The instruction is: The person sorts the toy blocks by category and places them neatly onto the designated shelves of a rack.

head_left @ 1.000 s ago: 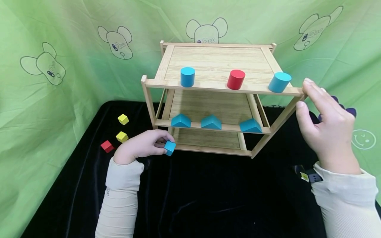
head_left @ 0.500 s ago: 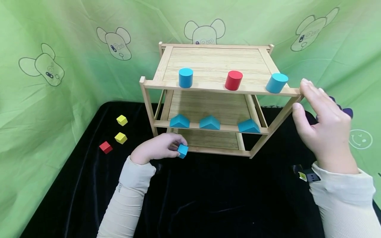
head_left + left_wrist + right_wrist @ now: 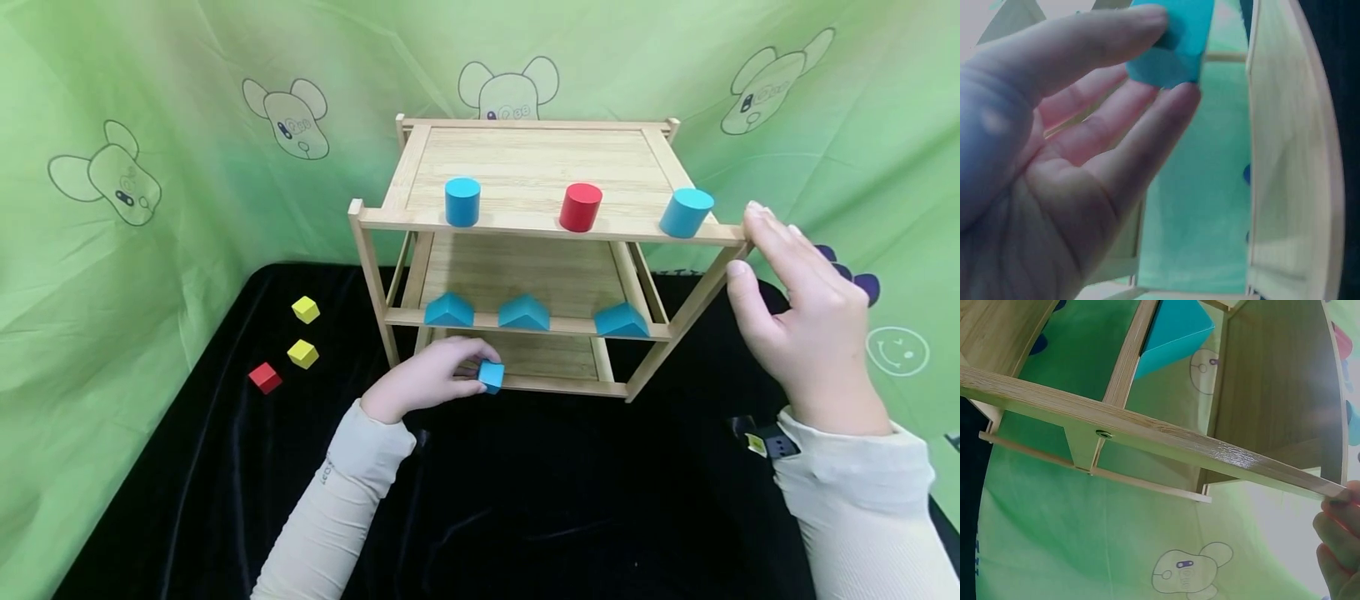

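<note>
My left hand [image 3: 427, 375] pinches a blue cube [image 3: 491, 377] between thumb and fingertips, just in front of the lowest shelf of a wooden three-tier rack [image 3: 551, 223]. The left wrist view shows the cube [image 3: 1169, 62] close up at the fingertips. My right hand [image 3: 817, 333] holds the rack's front right corner, thumb in front and fingers at the far side; in the right wrist view some fingers [image 3: 1338, 531] touch the post's end. On the top shelf stand a blue cylinder [image 3: 462, 202], a red cylinder [image 3: 581, 207] and another blue cylinder [image 3: 686, 213].
Three blue triangular prisms [image 3: 523, 313] line the middle shelf's front edge. Two yellow cubes [image 3: 305, 310] and a red cube [image 3: 265, 378] lie left of the rack on black cloth [image 3: 525, 500]. A green printed curtain [image 3: 187, 208] hangs behind and to the sides.
My left hand has carried the blue cube to the right along the front of the lowest shelf. The right hand stays at the rack's corner. The head view has shifted slightly.
</note>
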Demonstrator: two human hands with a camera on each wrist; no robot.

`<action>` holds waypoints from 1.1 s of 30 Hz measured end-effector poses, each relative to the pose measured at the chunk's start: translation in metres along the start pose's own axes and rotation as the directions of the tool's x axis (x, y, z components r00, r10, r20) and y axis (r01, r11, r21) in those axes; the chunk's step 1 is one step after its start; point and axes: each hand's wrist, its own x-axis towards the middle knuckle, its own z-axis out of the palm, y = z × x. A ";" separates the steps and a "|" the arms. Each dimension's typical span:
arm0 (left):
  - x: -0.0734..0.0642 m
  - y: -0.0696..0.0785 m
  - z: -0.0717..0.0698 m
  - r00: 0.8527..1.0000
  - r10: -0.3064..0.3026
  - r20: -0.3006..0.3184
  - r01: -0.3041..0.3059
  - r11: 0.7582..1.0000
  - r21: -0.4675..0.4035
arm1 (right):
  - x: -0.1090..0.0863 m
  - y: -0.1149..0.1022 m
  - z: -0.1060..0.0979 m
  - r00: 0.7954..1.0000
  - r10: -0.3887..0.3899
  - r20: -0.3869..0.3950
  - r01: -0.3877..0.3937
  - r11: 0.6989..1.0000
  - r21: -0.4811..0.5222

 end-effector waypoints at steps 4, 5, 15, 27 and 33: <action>0.005 0.003 0.009 1.000 0.009 -0.018 -0.010 1.000 -0.018 | 0.000 -0.003 -0.001 1.000 0.002 -0.001 -0.002 1.000 0.002; 0.006 0.004 0.010 1.000 0.008 -0.023 -0.009 1.000 -0.022 | 0.000 -0.003 -0.001 1.000 0.003 0.000 -0.003 1.000 0.002; 0.022 0.015 0.031 0.998 -0.004 -0.062 -0.001 0.996 -0.084 | 0.002 -0.003 -0.001 1.000 0.005 0.009 -0.005 1.000 0.004; 0.049 0.030 0.058 0.990 -0.065 -0.127 0.044 0.986 -0.162 | -0.001 0.008 0.002 1.000 -0.002 -0.004 0.002 1.000 0.005; 0.062 0.035 0.068 0.986 -0.087 -0.141 0.057 0.978 -0.202 | -0.002 0.011 0.003 1.000 0.000 -0.011 0.000 1.000 0.011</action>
